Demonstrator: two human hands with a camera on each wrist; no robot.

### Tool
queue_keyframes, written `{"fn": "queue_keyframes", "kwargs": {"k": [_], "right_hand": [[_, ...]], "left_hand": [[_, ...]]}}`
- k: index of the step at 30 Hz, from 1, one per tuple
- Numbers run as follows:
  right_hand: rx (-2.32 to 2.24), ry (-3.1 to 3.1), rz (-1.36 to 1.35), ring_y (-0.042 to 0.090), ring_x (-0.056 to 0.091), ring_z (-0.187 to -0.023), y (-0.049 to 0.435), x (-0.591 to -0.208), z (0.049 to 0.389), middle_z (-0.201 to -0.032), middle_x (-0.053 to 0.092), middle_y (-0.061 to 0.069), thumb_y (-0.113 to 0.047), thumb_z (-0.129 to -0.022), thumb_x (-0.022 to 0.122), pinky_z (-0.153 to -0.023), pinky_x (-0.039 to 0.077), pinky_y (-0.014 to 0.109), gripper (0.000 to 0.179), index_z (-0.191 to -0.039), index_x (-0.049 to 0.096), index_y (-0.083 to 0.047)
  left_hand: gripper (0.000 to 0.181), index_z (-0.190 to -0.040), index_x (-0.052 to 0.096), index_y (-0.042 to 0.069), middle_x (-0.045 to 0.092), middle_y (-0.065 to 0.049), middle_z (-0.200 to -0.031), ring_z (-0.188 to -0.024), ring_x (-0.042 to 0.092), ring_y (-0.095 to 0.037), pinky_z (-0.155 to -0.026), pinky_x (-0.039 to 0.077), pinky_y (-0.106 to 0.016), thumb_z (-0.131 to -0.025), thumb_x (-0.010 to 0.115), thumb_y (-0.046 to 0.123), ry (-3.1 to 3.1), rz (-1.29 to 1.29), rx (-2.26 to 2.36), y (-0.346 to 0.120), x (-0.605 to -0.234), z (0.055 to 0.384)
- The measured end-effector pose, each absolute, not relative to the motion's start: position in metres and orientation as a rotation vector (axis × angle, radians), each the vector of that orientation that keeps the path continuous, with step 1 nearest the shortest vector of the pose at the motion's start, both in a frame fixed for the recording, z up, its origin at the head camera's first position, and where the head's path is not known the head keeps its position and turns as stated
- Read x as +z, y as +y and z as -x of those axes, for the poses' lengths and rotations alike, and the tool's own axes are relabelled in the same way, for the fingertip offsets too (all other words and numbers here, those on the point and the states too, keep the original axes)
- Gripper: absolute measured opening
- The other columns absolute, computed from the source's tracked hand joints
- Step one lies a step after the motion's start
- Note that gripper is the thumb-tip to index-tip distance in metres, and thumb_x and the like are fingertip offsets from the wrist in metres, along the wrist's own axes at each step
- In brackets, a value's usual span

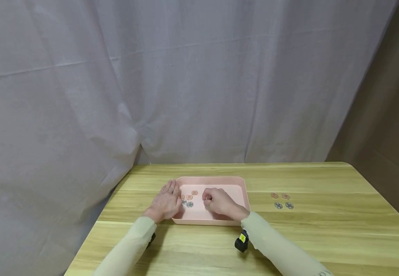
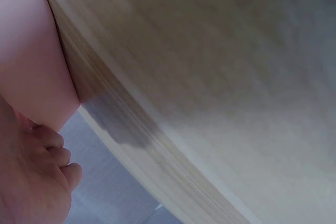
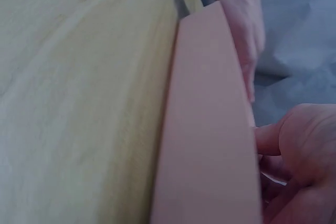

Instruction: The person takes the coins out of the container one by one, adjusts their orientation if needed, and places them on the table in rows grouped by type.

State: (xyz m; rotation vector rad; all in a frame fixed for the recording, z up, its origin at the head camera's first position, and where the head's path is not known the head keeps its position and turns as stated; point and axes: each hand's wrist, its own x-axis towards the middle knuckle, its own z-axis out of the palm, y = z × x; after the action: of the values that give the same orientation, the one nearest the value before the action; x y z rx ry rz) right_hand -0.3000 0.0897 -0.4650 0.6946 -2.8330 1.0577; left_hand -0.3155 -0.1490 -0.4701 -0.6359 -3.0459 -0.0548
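A shallow pink tray (image 1: 213, 221) lies on the wooden table. Toward its left end are several coins: copper-coloured ones (image 1: 194, 193) and silver ones (image 1: 190, 204). My left hand (image 1: 165, 201) rests at the tray's left rim with its fingers straight, pointing away from me. Over the tray floor, right of those coins, my right hand (image 1: 221, 201) has its fingers curled and pinches what looks like a coin (image 1: 206, 197), mostly hidden by the fingertips. The right wrist view shows the tray's outer wall (image 3: 210, 108), with the right hand (image 3: 304, 166) reaching over the rim.
To the right of the tray, two copper-coloured coins (image 1: 280, 196) and two silver coins (image 1: 284, 206) lie in pairs on the table (image 1: 337, 222). A grey curtain (image 1: 199, 96) hangs behind the table's far edge. Each wrist carries a black camera (image 1: 242, 242).
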Motion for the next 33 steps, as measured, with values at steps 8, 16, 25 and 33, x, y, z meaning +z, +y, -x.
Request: {"fn": "queue_keyframes", "kwargs": {"k": [8,16,25,33], "right_hand": [[1.146,-2.859,-0.568,0.012,0.052,-0.071,0.11,-0.45,0.295,-0.075,0.059,-0.006,-0.009,-0.09,0.065,-0.066,0.044,0.025,0.013,-0.08,0.063,-0.017],[1.175,-2.773,-0.6,0.009,0.051,-0.066,0.136,-0.443,0.294,-0.074,0.058,-0.003,-0.005,-0.092,0.064,-0.055,0.044,0.02,0.013,-0.081,0.063,-0.012],[1.22,-2.774,-0.509,0.011,0.053,-0.062,0.166,-0.435,0.294,-0.079,0.056,0.002,-0.005,-0.092,0.062,-0.05,0.047,0.021,0.011,-0.083,0.061,-0.011],[1.325,-2.786,-0.391,0.016,0.056,-0.056,0.194,-0.435,0.288,-0.071,0.057,0.002,-0.008,-0.092,0.065,-0.047,0.046,0.022,0.005,-0.088,0.062,-0.009]], "left_hand": [[0.062,-0.154,0.019,-0.002,0.017,-0.02,-0.163,-0.152,0.016,-0.034,-0.126,0.016,-0.045,-0.105,0.025,0.034,-3.041,0.624,-0.041,-0.15,-0.47,0.316],[0.062,-0.154,0.019,-0.003,0.017,-0.02,-0.163,-0.152,0.016,-0.034,-0.126,0.017,-0.045,-0.105,0.025,0.034,-3.036,0.638,-0.034,-0.15,-0.47,0.316],[0.062,-0.154,0.021,-0.003,0.019,-0.021,-0.162,-0.151,0.018,-0.035,-0.125,0.019,-0.046,-0.105,0.026,0.034,-3.014,0.645,-0.017,-0.15,-0.468,0.316],[0.062,-0.154,0.02,-0.003,0.018,-0.02,-0.162,-0.152,0.017,-0.034,-0.125,0.018,-0.046,-0.105,0.026,0.034,-3.02,0.642,-0.024,-0.151,-0.47,0.317]]}}
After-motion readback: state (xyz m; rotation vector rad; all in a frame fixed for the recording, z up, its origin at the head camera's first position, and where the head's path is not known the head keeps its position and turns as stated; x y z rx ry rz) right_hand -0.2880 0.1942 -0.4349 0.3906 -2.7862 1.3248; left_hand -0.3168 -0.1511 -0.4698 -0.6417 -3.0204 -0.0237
